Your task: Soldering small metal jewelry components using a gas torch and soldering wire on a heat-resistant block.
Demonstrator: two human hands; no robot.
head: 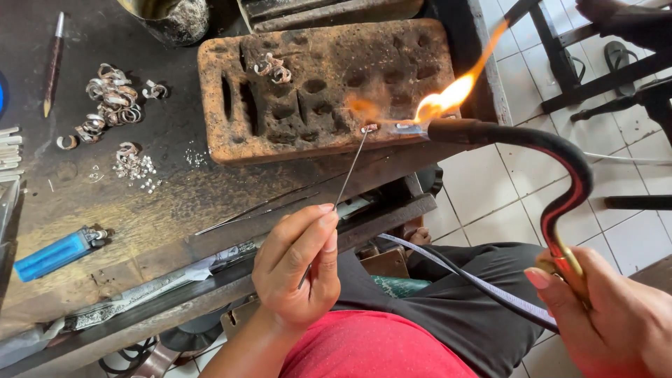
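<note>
My left hand pinches long thin tweezers whose tip touches a small silver ring on the front edge of a pitted brown soldering block. In my right hand is a curved torch with a brass stem. Its dark nozzle points left at the ring, and an orange flame flares up over the block. Another pair of silver rings lies farther back on the block.
Several silver rings and small bits lie on the dark workbench at left. A blue lighter rests near the front edge. A pen-like tool, a metal cup and white tiled floor are also visible.
</note>
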